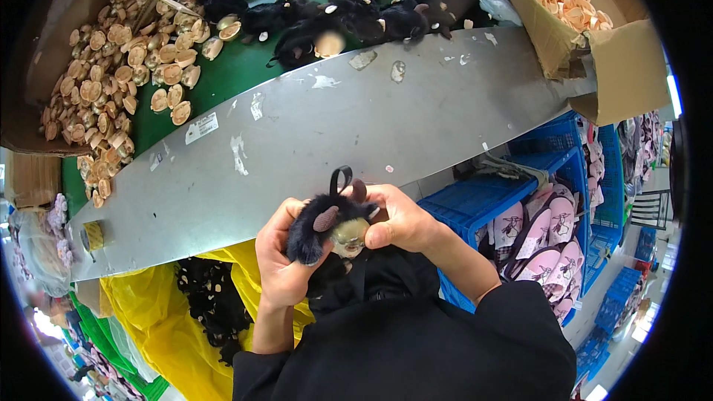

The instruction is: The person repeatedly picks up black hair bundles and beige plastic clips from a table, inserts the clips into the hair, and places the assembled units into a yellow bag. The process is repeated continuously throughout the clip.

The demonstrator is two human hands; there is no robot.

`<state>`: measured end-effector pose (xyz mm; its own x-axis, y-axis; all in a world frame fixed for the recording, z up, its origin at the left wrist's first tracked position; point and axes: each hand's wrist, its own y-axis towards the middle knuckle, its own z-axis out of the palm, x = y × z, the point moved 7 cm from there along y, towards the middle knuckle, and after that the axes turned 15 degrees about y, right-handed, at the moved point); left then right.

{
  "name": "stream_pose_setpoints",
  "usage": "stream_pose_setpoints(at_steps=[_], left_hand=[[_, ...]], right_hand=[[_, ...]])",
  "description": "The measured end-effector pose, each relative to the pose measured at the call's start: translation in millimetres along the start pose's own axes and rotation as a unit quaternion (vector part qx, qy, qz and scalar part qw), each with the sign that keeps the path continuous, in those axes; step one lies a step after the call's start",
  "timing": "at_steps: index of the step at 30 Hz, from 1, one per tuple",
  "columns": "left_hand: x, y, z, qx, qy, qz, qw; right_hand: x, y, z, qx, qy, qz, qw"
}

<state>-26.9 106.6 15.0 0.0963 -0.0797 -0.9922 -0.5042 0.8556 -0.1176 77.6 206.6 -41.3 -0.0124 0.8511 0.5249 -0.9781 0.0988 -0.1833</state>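
In front of my chest I hold a small black plush toy with brown ears and a black loop at its top. My left hand is closed round the plush from the left. At the toy's front sits a shiny, gold-beige rounded plastic piece. My right hand grips the toy from the right, thumb against the edge of that plastic piece. Whether the piece is fixed into the plush or only pressed against it, I cannot tell.
Beyond the grey metal table edge, a green surface bears gold-beige plastic pieces and black plush toys. A carton holds peach plastic parts. Pink slippers fill blue crates at right. A yellow bag holds black plush items.
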Motion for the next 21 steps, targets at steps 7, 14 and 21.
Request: stream_pose_setpoints(at_steps=[7, 14, 21], left_hand=[[-6.8, -14.2, -2.9, 0.016, -0.018, 0.01, 1.0], [-13.8, -12.8, -7.2, -0.004, 0.051, 0.133, 0.99], [0.1, -24.1, -1.3, -0.001, 0.162, 0.17, 0.972]], right_hand=[[3.5, -3.8, 27.8, 0.08, -0.027, -0.05, 0.995], [33.1, -31.9, 76.6, 0.033, -0.439, -0.366, 0.82], [47.2, -47.1, 82.2, 0.009, -0.485, -0.555, 0.675]])
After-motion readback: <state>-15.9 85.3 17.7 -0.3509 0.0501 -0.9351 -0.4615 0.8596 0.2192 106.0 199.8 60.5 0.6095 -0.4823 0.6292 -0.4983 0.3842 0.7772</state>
